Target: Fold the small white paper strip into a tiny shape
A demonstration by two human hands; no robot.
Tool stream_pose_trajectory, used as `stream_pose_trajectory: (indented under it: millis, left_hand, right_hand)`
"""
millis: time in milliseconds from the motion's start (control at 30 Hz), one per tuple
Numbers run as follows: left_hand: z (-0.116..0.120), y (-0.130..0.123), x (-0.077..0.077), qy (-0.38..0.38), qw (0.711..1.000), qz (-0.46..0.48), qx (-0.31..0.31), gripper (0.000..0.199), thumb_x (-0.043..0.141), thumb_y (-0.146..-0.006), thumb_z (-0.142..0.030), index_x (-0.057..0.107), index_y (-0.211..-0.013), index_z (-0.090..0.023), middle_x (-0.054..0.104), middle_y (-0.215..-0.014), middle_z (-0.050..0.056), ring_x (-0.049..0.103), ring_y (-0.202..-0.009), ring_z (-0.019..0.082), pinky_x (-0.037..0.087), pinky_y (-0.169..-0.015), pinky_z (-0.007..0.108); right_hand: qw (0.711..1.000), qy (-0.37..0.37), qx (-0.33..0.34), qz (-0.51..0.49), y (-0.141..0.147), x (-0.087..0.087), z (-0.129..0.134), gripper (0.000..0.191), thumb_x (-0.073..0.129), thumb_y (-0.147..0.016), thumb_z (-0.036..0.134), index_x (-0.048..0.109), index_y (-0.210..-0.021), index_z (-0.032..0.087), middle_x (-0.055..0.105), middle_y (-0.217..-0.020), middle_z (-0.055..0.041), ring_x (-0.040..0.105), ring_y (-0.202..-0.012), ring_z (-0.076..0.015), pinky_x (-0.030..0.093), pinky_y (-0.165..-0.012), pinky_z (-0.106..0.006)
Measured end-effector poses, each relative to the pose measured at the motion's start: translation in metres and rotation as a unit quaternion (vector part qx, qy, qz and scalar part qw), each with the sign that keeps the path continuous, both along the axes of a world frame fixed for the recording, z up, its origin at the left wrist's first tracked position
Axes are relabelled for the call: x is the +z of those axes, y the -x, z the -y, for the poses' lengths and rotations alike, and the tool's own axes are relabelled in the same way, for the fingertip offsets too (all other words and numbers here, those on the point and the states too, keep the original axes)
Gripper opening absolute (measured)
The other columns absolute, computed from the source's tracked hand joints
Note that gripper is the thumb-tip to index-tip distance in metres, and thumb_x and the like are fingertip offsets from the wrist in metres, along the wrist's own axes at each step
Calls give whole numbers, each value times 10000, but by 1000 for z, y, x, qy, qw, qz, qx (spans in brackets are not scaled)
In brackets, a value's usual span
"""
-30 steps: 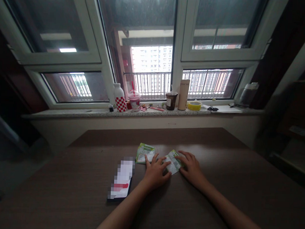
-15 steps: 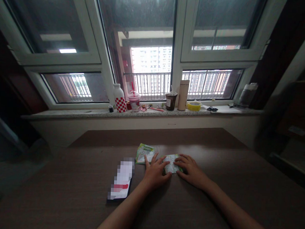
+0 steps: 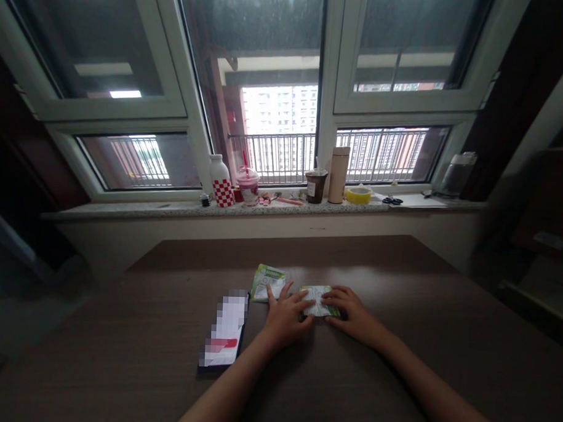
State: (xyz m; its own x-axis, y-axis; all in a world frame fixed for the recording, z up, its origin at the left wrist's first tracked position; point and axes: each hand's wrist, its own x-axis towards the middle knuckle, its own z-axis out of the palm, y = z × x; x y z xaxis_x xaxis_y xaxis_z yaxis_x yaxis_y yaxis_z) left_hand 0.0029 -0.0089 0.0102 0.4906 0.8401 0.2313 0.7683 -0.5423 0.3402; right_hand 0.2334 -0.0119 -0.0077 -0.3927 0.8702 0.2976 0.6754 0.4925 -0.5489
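In the lower middle of the frame, the left hand (image 3: 284, 319) and right hand (image 3: 354, 315) lie unclenched, fingers spread over opposite edges of a green-and-white packet (image 3: 314, 303). The step in hand seems to be steadying or straightening it; the next move calls for light, even fingertip pressure. Just left of it lies a second packet (image 3: 267, 283), partly under the left fingers; whether they touch it, I cannot tell.
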Motion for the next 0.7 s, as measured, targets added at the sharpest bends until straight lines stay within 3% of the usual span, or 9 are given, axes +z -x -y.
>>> stream_pose_trajectory:
  millis: [200,400,700]
  left_hand:
    - [-1,0,1,4,1000,10,9,298,454,-919,-475,634,-1155,-451,570,-1370,-77,250,-1415,313,-179,-1030,743]
    - [-1,-2,1,-14,999,37,25,303,412,-953,-424,683,-1080,-378,656,-1260,-46,332,-1372,286,-163,-1050,727]
    - [-8,-5,-1,-13,997,54,59,310,463,-946,-369,580,-1229,-316,704,-1142,13,518,-1207,229,-45,-1121,684]
  right_hand:
    - [999,-35,-8,-7,-1,-5,-1,239,599,-838,244,703,-1051,278,650,-1204,-34,385,-1287,-255,321,-1097,-487]
    - [996,-85,-34,-9,0,-8,-3,168,579,-883,327,733,-918,268,670,-1072,-54,481,-1133,-244,373,-1020,-462]
    - [991,-84,-100,-5,1,-10,-7,200,573,-889,368,739,-945,272,701,-983,-60,537,-1083,-249,389,-983,-445]
